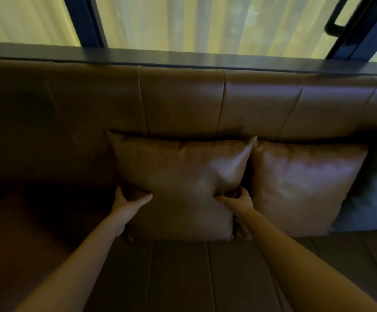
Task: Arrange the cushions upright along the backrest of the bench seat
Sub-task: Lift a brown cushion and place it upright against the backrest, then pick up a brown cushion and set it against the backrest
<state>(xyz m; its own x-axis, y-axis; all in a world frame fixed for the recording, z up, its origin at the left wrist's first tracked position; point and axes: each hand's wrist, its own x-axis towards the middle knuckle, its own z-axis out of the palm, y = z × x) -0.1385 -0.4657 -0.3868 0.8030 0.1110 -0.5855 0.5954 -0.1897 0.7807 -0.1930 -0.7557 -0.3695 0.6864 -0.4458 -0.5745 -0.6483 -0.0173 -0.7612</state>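
Brown cushion [178,188]: upright on bench [183,278], leaning on backrest [183,97] | left hand [126,200]: gripping its lower left edge | right hand [239,202]: pinching its lower right edge | second brown cushion [302,188]: touching its right side, upright | grey cushion [372,188]: right of that | writing: none legible

We see two glossy, smooth leather-like brown cushions [178,188], a matching backrest [183,100], and a matt grey cushion [372,194] at right.
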